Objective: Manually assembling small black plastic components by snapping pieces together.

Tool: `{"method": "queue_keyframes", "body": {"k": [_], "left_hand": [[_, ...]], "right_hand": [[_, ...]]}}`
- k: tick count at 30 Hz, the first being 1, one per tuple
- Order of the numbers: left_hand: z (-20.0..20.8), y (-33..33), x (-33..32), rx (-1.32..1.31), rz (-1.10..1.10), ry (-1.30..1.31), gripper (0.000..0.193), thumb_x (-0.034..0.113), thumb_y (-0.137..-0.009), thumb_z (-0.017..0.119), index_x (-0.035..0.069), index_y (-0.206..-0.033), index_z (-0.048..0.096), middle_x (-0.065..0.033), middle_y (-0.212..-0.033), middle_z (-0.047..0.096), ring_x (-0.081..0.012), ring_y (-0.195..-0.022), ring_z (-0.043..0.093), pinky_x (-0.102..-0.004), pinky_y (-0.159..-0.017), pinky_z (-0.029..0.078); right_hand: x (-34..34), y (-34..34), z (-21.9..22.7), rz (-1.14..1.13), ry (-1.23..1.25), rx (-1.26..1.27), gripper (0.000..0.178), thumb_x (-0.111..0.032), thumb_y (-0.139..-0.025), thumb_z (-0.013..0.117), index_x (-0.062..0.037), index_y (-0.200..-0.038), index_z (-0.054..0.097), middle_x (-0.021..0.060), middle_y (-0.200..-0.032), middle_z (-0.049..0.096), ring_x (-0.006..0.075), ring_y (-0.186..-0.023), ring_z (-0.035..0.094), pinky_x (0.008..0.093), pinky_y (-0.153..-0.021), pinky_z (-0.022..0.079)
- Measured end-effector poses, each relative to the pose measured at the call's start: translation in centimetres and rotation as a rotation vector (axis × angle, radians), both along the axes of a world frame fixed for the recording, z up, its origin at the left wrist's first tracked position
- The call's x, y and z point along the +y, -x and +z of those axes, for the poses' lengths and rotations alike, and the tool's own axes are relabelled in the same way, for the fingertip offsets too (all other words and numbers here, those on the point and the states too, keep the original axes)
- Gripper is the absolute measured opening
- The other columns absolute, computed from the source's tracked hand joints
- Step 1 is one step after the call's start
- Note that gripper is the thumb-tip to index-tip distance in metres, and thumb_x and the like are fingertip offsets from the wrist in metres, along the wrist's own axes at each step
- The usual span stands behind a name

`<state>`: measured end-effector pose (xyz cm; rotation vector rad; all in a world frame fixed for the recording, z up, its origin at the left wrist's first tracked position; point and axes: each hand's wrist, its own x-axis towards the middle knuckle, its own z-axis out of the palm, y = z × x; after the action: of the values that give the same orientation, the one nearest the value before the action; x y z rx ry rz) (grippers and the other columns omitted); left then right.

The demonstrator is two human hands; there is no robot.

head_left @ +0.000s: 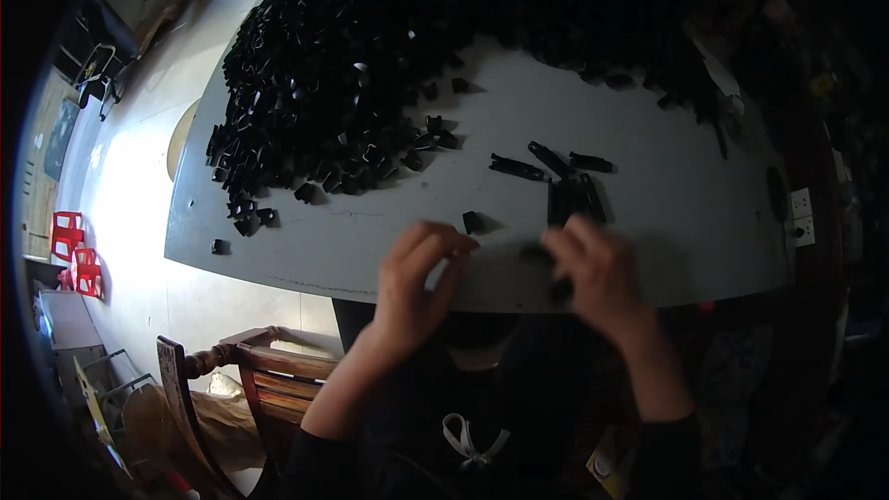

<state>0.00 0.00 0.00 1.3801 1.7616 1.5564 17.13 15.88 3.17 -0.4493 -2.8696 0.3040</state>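
My left hand (pixel 417 282) is over the table's near edge, its fingers bent and the thumb tip close to the index tip; whatever they pinch is too small or dark to make out. Just beyond those fingertips lies a small black plastic piece (pixel 472 222). My right hand (pixel 602 278) has curled fingers, and what is in them is hidden in shadow. A dark piece (pixel 535 252) shows beside its fingertips. Past that hand lie several longer black plastic parts, among them a slim ribbed one (pixel 517 167) and a wide dark one (pixel 561 201).
A big heap of small black pieces (pixel 315 102) covers the far left of the white table (pixel 370 250); more black parts (pixel 639 46) are piled at the far right. A wooden chair (pixel 278 380) stands at lower left, red stools (pixel 79 250) farther left. Wall sockets (pixel 802 218) are at right.
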Motion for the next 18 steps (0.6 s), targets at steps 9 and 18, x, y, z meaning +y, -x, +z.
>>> {"method": "queue_keyframes", "body": {"k": [9, 18], "left_hand": [[-0.8, 2.8, 2.8, 0.608, -0.035, 0.182, 0.018, 0.005, -0.072, 0.069, 0.006, -0.09, 0.064, -0.0081, -0.099, 0.06, -0.0285, -0.09, 0.06, -0.0364, -0.077, 0.051], [0.1, 1.7, 1.2, 0.227, -0.074, 0.227, 0.019, -0.001, -0.069, 0.073, 0.003, -0.084, 0.061, -0.0087, -0.093, 0.061, -0.0246, -0.08, 0.064, -0.0328, -0.068, 0.053]], "right_hand": [[5.2, 4.2, 0.0, 0.101, -0.064, -0.124, 0.023, 0.005, -0.075, 0.06, -0.0079, -0.094, 0.066, 0.0055, -0.074, 0.054, 0.0224, -0.067, 0.059, 0.0365, -0.057, 0.046], [4.4, 3.7, -0.1, -0.034, 0.158, 0.037, 0.016, 0.002, -0.077, 0.065, -0.0034, -0.088, 0.055, 0.008, -0.087, 0.06, 0.0298, -0.077, 0.063, 0.0391, -0.065, 0.05]]}}
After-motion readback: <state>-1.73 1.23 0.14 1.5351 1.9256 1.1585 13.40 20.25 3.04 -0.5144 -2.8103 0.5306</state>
